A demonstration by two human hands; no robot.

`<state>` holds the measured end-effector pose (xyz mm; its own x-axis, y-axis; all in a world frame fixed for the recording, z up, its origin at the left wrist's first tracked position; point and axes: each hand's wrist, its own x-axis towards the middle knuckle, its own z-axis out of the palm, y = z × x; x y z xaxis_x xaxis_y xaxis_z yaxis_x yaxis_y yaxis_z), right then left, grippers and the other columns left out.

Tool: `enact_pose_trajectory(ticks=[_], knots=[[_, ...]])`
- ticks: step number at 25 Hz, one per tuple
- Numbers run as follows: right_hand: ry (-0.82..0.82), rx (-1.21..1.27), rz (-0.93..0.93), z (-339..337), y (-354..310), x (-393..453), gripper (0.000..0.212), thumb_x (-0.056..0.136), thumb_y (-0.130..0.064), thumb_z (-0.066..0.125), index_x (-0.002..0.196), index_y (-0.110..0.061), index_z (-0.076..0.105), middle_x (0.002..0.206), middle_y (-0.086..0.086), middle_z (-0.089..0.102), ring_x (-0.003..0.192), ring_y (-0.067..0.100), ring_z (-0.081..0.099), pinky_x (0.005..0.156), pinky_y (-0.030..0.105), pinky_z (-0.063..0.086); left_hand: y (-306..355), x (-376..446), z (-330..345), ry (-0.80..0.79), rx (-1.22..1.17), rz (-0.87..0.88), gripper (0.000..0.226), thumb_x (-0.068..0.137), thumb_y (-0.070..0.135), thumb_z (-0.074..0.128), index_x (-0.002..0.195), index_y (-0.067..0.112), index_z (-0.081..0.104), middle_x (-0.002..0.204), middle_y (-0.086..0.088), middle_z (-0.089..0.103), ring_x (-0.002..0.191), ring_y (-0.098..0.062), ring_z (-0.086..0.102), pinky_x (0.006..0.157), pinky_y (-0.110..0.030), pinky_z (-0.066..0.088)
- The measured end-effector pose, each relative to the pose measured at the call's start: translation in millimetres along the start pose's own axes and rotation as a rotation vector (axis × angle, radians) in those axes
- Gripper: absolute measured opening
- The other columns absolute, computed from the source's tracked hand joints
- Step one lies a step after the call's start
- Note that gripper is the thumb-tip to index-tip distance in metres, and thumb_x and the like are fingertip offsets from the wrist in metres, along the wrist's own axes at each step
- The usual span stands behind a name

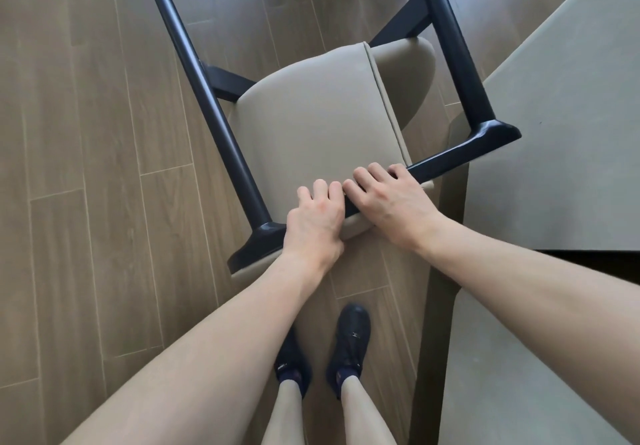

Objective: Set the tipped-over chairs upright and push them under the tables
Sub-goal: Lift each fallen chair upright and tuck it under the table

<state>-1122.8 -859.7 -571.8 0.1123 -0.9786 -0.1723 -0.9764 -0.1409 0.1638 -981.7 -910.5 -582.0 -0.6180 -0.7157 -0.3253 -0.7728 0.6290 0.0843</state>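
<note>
A chair [322, 122] with a beige padded backrest and seat and a black frame stands right below me, seen from above. Its black top rail runs diagonally from lower left to upper right. My left hand [315, 223] grips the rail and the top edge of the backrest near the rail's left end. Right beside it, my right hand [391, 202] curls over the same rail, fingers wrapped onto the padded side. The two black side posts run away from me toward the top of the view. The chair's legs are hidden.
A grey table [571, 139] fills the right side, its edge close to the chair's right post. A second grey surface [519, 375] lies at the lower right. My feet in dark shoes [349, 344] stand on the wood-plank floor [86, 167] just behind the chair.
</note>
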Motion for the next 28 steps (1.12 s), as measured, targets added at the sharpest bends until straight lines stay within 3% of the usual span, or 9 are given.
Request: enact_pose_trajectory(ticks=[4,8,11,15,18,21,24,28], knots=[[-0.123,-0.021,0.003,-6,-2,9,0.038,0.082,-0.007,0.062,0.115,-0.014,0.044,0.111,0.001,0.048,0.104,0.026,0.049,0.069,0.038,0.038,-4,8,-7,-0.059,0.002,0.035,0.048,0.077,0.013,0.069,0.115,0.014,0.039,0.114,-0.004,0.044,0.086,-0.022,0.035,0.055,-0.031,0.027],[-0.177,-0.028,-0.007,-18,-1,14,0.039,0.083,-0.01,0.063,0.116,-0.015,0.044,0.111,0.0,0.047,0.105,0.027,0.048,0.065,0.038,0.033,-7,6,-18,-0.122,0.003,0.041,0.044,0.079,0.01,0.065,0.115,0.011,0.04,0.115,-0.007,0.045,0.09,-0.025,0.042,0.059,-0.033,0.033],[-0.235,-0.015,-0.025,-41,3,24,0.038,0.085,-0.011,0.064,0.116,-0.016,0.045,0.111,-0.001,0.048,0.104,0.029,0.049,0.064,0.038,0.032,-14,6,-41,-0.147,0.007,0.029,0.04,0.08,0.011,0.063,0.113,0.011,0.041,0.114,-0.007,0.046,0.085,-0.023,0.035,0.06,-0.033,0.033],[-0.279,0.016,-0.061,-99,31,60,0.043,0.084,-0.014,0.069,0.119,-0.017,0.045,0.113,-0.002,0.05,0.106,0.028,0.051,0.062,0.038,0.032,-29,26,-105,-0.155,-0.006,0.015,0.043,0.08,0.019,0.07,0.113,0.012,0.042,0.115,-0.007,0.05,0.093,-0.027,0.048,0.065,-0.035,0.035],[-0.303,0.049,-0.13,-154,61,94,0.05,0.08,-0.028,0.077,0.12,-0.021,0.049,0.111,-0.003,0.055,0.105,0.025,0.056,0.063,0.035,0.032,-45,50,-165,-0.174,-0.02,0.046,0.055,0.071,0.03,0.081,0.11,0.015,0.046,0.11,-0.005,0.053,0.103,-0.029,0.057,0.068,-0.035,0.037],[-0.34,0.072,-0.184,-204,91,141,0.064,0.065,-0.04,0.084,0.119,-0.025,0.055,0.107,-0.005,0.061,0.096,0.021,0.059,0.065,0.03,0.035,-72,90,-226,-0.19,-0.054,0.096,0.048,0.063,0.036,0.085,0.093,0.025,0.048,0.093,0.002,0.057,0.085,-0.025,0.06,0.059,-0.029,0.037],[-0.399,0.068,-0.183,-246,117,201,0.07,0.059,-0.042,0.088,0.12,-0.025,0.059,0.109,-0.004,0.065,0.098,0.02,0.061,0.066,0.027,0.039,-103,134,-281,-0.227,-0.071,0.127,0.044,0.06,0.042,0.085,0.092,0.024,0.06,0.082,0.005,0.06,0.078,-0.022,0.058,0.049,-0.024,0.034],[-0.447,0.09,-0.187,-281,147,281,0.078,0.055,-0.046,0.091,0.124,-0.027,0.059,0.114,-0.002,0.067,0.105,0.02,0.059,0.086,0.034,0.051,-143,196,-338,-0.243,-0.127,0.208,0.051,0.059,0.044,0.087,0.098,0.025,0.06,0.085,0.007,0.061,0.081,-0.02,0.058,0.053,-0.024,0.04]])
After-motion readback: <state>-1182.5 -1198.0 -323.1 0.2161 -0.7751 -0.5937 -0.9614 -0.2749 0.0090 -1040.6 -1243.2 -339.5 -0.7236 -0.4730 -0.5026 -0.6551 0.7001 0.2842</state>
